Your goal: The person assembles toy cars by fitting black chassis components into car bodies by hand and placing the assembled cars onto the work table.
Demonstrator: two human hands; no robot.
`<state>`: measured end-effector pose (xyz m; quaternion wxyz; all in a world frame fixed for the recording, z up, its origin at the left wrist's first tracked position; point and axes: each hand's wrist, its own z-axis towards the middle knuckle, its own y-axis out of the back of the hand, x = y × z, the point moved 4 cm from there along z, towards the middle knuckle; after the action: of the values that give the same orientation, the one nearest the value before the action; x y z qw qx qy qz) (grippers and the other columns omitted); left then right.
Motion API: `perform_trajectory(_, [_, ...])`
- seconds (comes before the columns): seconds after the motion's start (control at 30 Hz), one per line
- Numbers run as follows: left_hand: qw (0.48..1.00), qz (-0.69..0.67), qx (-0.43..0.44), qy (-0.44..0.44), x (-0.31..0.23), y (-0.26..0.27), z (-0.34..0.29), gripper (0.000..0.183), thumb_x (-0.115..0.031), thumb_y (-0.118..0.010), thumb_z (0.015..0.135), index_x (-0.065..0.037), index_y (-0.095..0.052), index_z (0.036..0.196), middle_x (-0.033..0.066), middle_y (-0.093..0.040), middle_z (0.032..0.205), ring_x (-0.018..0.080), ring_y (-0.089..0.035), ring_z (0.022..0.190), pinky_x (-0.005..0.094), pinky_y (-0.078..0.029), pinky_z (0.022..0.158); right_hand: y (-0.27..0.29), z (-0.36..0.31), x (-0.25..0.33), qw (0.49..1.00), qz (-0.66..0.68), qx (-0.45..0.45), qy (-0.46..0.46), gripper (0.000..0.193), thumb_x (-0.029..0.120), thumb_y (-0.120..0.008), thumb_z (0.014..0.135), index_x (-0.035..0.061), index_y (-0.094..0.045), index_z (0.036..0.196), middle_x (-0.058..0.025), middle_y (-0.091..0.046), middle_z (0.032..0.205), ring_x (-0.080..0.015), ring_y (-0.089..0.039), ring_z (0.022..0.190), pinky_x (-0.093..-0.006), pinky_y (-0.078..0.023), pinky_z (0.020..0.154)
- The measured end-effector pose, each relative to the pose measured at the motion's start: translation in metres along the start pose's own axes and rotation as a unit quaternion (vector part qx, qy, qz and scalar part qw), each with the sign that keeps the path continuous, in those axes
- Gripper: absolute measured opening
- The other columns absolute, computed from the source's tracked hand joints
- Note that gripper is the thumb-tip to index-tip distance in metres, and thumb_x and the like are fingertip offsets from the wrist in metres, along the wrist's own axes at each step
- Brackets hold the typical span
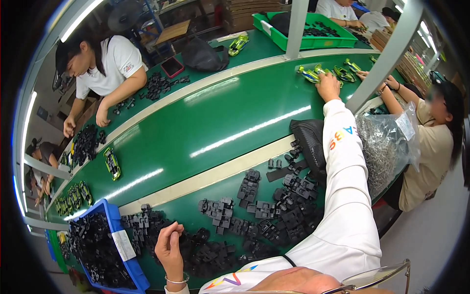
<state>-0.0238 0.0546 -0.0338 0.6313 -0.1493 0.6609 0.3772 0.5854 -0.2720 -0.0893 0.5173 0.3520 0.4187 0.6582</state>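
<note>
My right arm, in a white sleeve, stretches far across the green conveyor belt (215,115). The right hand (329,87) has its fingers closed on a lime-green toy car body (309,74) at the belt's far right. More green car bodies (344,74) lie just beyond it. My left hand (170,250), with a bracelet at the wrist, is raised over the near bench. Its fingers are curled in toward the thumb, and nothing shows in them. Black plastic chassis parts (220,210) are heaped beside it.
A blue crate (139,277) of black parts stands at the left. A black pouch (308,142) and a clear bag of metal pieces (387,147) flank my right arm. One green car (112,163) rides the belt. Co-workers sit across and at right; a green tray (333,43) stands behind.
</note>
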Motion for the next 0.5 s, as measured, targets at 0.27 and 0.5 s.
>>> perform_trajectory(0.27, [0.999, -0.015, 0.019, -0.034, -0.008, -0.002, 0.002, 0.018, -0.001, -0.054, 0.096, 0.003, -0.066, 0.11, 0.0097, -0.066, 0.098, 0.0169, -0.065, 0.091, 0.0271, -0.053, 0.082, 0.024, -0.02, 0.037, 0.993, 0.045, -0.019, 0.103, 0.024, 0.015, -0.075, 0.077, -0.0009, -0.069, 0.094, -0.0169, -0.06, 0.11, -0.0357, -0.058, 0.107, -0.0453, -0.052, 0.089])
perform_trajectory(0.5, [0.995, -0.048, 0.07, -0.048, -0.013, -0.002, 0.001, 0.019, 0.002, -0.055, 0.096, 0.004, -0.065, 0.112, 0.0105, -0.067, 0.097, 0.0162, -0.065, 0.089, 0.0243, -0.05, 0.081, 0.115, -0.118, 0.176, 0.952, 0.121, 0.064, 0.274, 0.023, 0.017, -0.075, 0.075, -0.0009, -0.068, 0.088, -0.0132, -0.06, 0.106, -0.0315, -0.057, 0.107, -0.044, -0.053, 0.087])
